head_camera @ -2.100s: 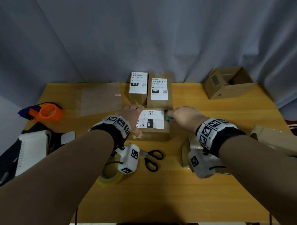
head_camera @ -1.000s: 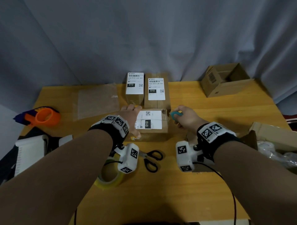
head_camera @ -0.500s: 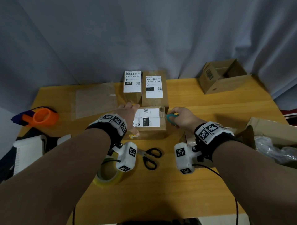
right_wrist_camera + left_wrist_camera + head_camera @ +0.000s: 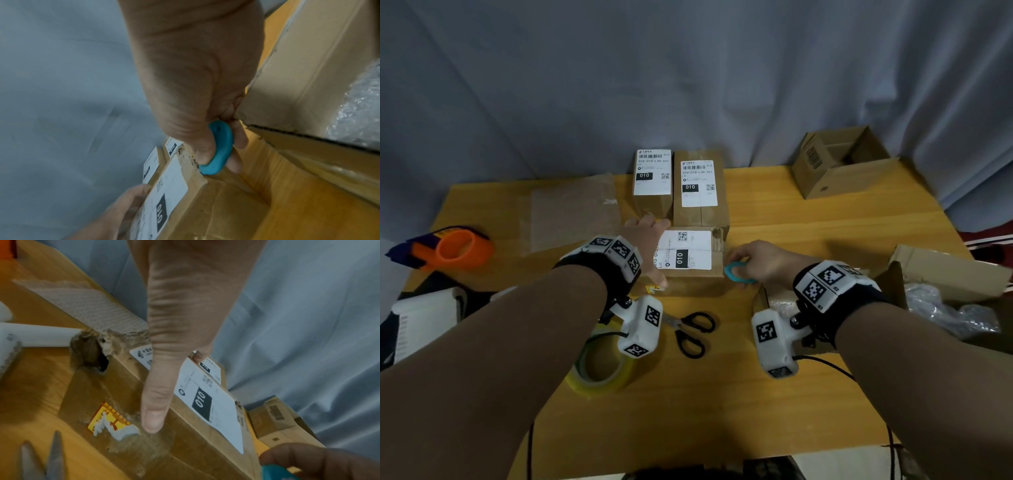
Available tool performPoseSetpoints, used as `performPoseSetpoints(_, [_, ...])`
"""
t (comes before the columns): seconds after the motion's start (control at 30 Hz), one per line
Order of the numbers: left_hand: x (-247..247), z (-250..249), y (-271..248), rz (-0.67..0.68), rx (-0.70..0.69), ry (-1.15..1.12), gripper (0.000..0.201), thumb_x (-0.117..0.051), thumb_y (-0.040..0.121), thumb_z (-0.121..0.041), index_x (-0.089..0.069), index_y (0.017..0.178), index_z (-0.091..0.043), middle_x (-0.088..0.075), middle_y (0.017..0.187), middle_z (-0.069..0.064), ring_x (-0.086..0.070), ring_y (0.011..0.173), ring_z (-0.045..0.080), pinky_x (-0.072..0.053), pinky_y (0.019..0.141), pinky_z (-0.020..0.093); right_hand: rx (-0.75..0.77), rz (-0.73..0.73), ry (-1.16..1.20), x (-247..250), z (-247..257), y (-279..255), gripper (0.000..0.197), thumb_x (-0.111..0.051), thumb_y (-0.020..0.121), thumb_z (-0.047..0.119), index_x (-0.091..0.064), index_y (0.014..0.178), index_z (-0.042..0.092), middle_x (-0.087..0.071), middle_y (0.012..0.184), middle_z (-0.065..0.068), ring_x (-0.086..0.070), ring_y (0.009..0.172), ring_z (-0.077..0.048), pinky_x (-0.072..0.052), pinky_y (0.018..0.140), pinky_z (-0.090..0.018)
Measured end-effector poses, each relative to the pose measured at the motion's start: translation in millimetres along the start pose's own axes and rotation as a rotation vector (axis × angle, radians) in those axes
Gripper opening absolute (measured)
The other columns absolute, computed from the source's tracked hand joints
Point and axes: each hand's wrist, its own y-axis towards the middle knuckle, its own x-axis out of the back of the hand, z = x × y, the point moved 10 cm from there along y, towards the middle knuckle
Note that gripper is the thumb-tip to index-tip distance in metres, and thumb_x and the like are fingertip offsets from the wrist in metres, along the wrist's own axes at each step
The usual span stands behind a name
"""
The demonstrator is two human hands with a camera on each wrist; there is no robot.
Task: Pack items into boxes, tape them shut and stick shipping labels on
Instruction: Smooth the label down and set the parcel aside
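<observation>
A small brown box (image 4: 690, 282) with a white shipping label (image 4: 685, 251) lies at the table's middle. My left hand (image 4: 647, 236) holds its left end, thumb (image 4: 156, 402) straight down the near side and fingers over the far edge. In the left wrist view the box (image 4: 195, 443) shows a torn yellow sticker on its end. My right hand (image 4: 756, 260) pinches a small teal oval cutter (image 4: 736, 272) against the box's right end. The right wrist view shows the cutter (image 4: 218, 149) touching the frayed top corner of the box (image 4: 216, 203).
Two labelled boxes (image 4: 652, 178) (image 4: 700, 192) stand behind. An open empty box (image 4: 842, 161) is at back right; another open box (image 4: 945, 270) with bubble wrap at right. Scissors (image 4: 691, 329) and a clear tape roll (image 4: 599, 366) lie near me. An orange tape dispenser (image 4: 455, 248) sits left.
My right hand with the teal cutter has slid from the box's far right top corner toward me along the right end. The left hand has stayed on the box.
</observation>
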Motion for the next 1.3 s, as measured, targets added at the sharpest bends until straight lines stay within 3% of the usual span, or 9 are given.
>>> performPoseSetpoints(0.13, [2.7,-15.2,-0.1,0.003,-0.046,0.115,0.125,-0.080,0.058,-0.059,-0.007,0.150,-0.016,-0.021,0.152,0.008,-0.022,0.139,0.031,-0.024,0.113,0.050,0.037,-0.064,-0.024,4.8,2.6,-0.8,0.019,-0.050,0.096,0.011,-0.060,0.112,0.014,-0.065,0.096,-0.011,-0.062,0.083,-0.019,-0.050,0.068,-0.025])
performPoseSetpoints(0.2, [-1.1,-28.2,1.3,-0.017,-0.074,0.140,0.128,-0.076,0.061,-0.061,0.003,0.151,-0.017,-0.010,0.157,0.006,-0.011,0.144,0.028,-0.007,0.118,0.051,0.037,-0.130,-0.098,13.0,-0.6,0.2,0.013,-0.052,0.094,0.015,-0.059,0.099,0.025,-0.059,0.098,-0.002,-0.059,0.097,-0.023,-0.049,0.088,-0.037])
performPoseSetpoints(0.27, [-0.6,-37.3,2.0,-0.070,-0.080,0.101,0.122,-0.074,0.065,-0.058,0.002,0.151,-0.017,-0.015,0.155,0.005,-0.016,0.143,0.026,-0.009,0.118,0.047,0.022,-0.203,-0.158,22.8,-5.7,-0.8,0.011,-0.053,0.094,0.021,-0.058,0.100,0.029,-0.056,0.107,0.001,-0.054,0.108,-0.025,-0.042,0.099,-0.045])
performPoseSetpoints(0.4, [15.5,-41.5,-6.2,-0.150,-0.055,-0.026,0.112,-0.073,0.063,-0.058,-0.012,0.148,-0.016,-0.032,0.137,0.007,-0.032,0.127,0.028,-0.036,0.100,0.043,0.055,-0.316,-0.028,41.3,-10.0,-9.3,0.022,-0.052,0.096,0.019,-0.059,0.116,0.017,-0.058,0.113,-0.006,-0.055,0.099,-0.020,-0.044,0.080,-0.028])
performPoseSetpoints(0.6, [28.7,-15.8,-29.8,-0.169,0.075,-0.281,0.101,-0.063,0.068,-0.069,-0.009,0.146,-0.034,-0.031,0.139,0.011,-0.034,0.128,0.033,-0.037,0.100,0.048,0.237,-0.437,0.289,65.0,16.8,-19.4,0.022,-0.052,0.097,0.017,-0.055,0.119,0.015,-0.064,0.104,-0.009,-0.057,0.074,-0.009,-0.042,0.058,-0.014])
performPoseSetpoints(0.77, [8.5,25.9,-40.5,-0.139,0.309,-0.404,0.107,-0.044,0.061,-0.087,-0.012,0.147,-0.031,-0.026,0.150,0.017,-0.035,0.133,0.039,-0.036,0.105,0.050,0.254,-0.269,0.438,43.4,40.9,-17.1,0.024,-0.053,0.097,0.013,-0.054,0.121,0.011,-0.065,0.089,-0.004,-0.058,0.062,-0.012,-0.049,0.057,-0.017])
performPoseSetpoints(0.97, [-20.6,34.9,-49.6,-0.009,0.526,-0.411,0.113,-0.041,0.070,-0.085,0.006,0.151,-0.022,-0.001,0.157,0.020,-0.020,0.141,0.041,-0.029,0.110,0.052,0.190,-0.079,0.454,3.3,50.8,-8.4,0.015,-0.050,0.097,0.008,-0.053,0.112,0.010,-0.062,0.100,-0.012,-0.063,0.077,-0.018,-0.057,0.063,-0.023])
performPoseSetpoints(1.07, [-23.2,21.3,-36.5,-0.028,0.494,-0.451,0.103,-0.048,0.081,-0.071,0.005,0.151,-0.018,-0.004,0.155,0.021,-0.033,0.135,0.041,-0.039,0.105,0.047,0.112,-0.022,0.440,-16.2,45.1,-7.2,0.015,-0.046,0.100,0.013,-0.047,0.115,0.015,-0.058,0.103,-0.011,-0.064,0.087,-0.025,-0.058,0.068,-0.033])
performPoseSetpoints(1.3, [-0.3,3.4,-21.9,-0.123,0.203,-0.219,0.053,-0.040,0.099,-0.026,-0.021,0.144,-0.006,-0.057,0.124,0.018,-0.059,0.107,0.032,-0.048,0.084,0.038,0.078,-0.119,0.342,-8.3,31.8,3.3,0.030,-0.045,0.100,0.019,-0.042,0.130,0.014,-0.061,0.105,-0.010,-0.067,0.082,-0.025,-0.057,0.081,-0.044])
